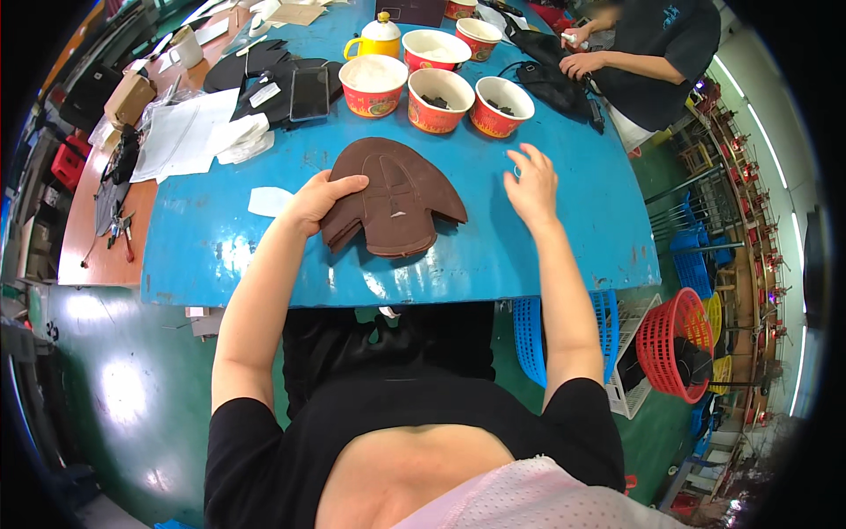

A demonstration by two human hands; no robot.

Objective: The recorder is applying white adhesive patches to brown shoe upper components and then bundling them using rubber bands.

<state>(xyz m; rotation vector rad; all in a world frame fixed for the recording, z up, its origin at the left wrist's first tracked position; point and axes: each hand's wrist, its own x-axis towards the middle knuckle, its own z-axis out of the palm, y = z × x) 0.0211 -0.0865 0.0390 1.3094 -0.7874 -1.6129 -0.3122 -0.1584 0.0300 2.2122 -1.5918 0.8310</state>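
Observation:
A stack of brown leather-like cut pieces (388,207), rounded at the top with a squared tab below, lies on the blue table. Stitched curved lines and a small pale mark show on its top piece. My left hand (322,198) grips its left edge, thumb on top and fingers hidden beneath. To the right of the stack, my right hand (532,187) hovers over the table with its fingers apart and slightly curled, holding nothing. A ring sits on one of its fingers. Beside my left wrist lies a small white piece (270,202).
Several red-and-white paper tubs (441,101) stand beyond the stack, some holding small black pieces. A yellow lidded mug (377,39), a phone (309,93) and white papers (185,132) lie farther off. At the far right a co-worker (652,44) handles black material. Baskets (674,344) stand at right.

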